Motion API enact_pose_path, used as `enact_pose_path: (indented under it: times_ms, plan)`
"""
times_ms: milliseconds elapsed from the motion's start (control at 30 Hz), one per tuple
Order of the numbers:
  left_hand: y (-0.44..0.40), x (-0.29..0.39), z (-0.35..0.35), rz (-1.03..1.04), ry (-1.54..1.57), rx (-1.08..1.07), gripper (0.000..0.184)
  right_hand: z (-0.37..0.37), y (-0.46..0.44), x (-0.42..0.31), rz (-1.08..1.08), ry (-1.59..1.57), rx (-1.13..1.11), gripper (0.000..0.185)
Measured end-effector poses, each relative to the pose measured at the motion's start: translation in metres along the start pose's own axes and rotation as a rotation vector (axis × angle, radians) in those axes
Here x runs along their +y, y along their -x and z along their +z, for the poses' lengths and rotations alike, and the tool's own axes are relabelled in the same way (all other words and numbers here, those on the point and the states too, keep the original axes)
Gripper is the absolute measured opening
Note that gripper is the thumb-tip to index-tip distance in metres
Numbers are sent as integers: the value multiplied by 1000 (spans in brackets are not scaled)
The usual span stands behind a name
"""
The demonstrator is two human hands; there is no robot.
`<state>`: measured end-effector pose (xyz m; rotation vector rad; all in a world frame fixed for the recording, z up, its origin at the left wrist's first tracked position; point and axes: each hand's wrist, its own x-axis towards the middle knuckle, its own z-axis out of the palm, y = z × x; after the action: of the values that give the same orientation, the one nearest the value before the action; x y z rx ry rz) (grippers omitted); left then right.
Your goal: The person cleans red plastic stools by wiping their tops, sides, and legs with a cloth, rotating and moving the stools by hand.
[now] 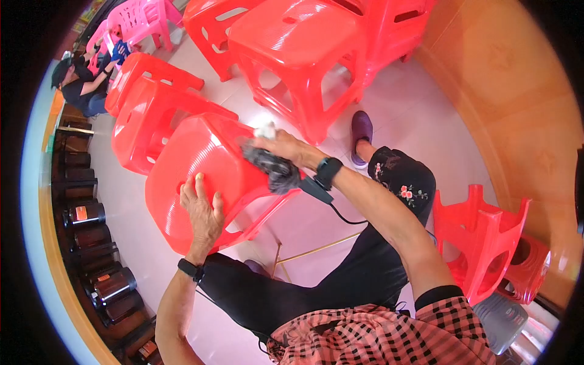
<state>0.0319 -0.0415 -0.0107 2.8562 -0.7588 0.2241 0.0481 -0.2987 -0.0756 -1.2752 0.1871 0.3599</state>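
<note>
A red plastic stool (176,152) lies tipped on its side before me, its seat turned toward my left. My left hand (202,213) rests on the seat with its fingers spread. At the stool's leg side, my right hand (283,149) is closed round a dark grey cloth (271,167) that hangs below it. Something whitish shows at the fingertips of that hand; I cannot make out what it is. The cloth is beside the stool's edge and seems to touch it.
More red stools stand (298,36) ahead and lie tipped (146,115) to the left. An upturned red stool (477,237) is at the right, near a clear plastic container (502,322). Dark jars (115,286) line a left shelf. Another person (85,85) works by pink chairs (143,21).
</note>
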Motion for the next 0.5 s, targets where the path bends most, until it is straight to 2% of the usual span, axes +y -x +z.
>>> enact_pose_path:
  times_ms: [67, 100, 167, 200, 233, 300, 367, 433, 500]
  plan:
    - [-1, 3, -2, 6, 4, -6, 55, 14, 2, -38, -124, -78, -34, 50]
    - [-1, 4, -4, 3, 5, -5, 55, 17, -11, -35, -123, -78, -37, 50]
    - [-1, 5, -5, -4, -3, -9, 55, 23, -39, -20, -175, 249, 107, 49]
    - [1, 5, -5, -8, -6, -16, 55, 28, -35, -15, -253, 88, 71, 47]
    - [2, 5, -4, -20, -4, -23, 55, 30, -32, -7, -242, 89, 63, 47]
    - [1, 5, -4, -30, 16, -28, 55, 29, -28, 4, -242, 332, 195, 41]
    - [1, 4, -4, -32, 15, -43, 55, 23, -8, 8, -172, 335, 143, 40]
    - [0, 4, -5, -27, 13, -62, 55, 14, -7, 32, -441, 358, 109, 39]
    - [1, 5, -4, -40, 25, -64, 54, 1, -6, 50, -460, 244, 35, 40]
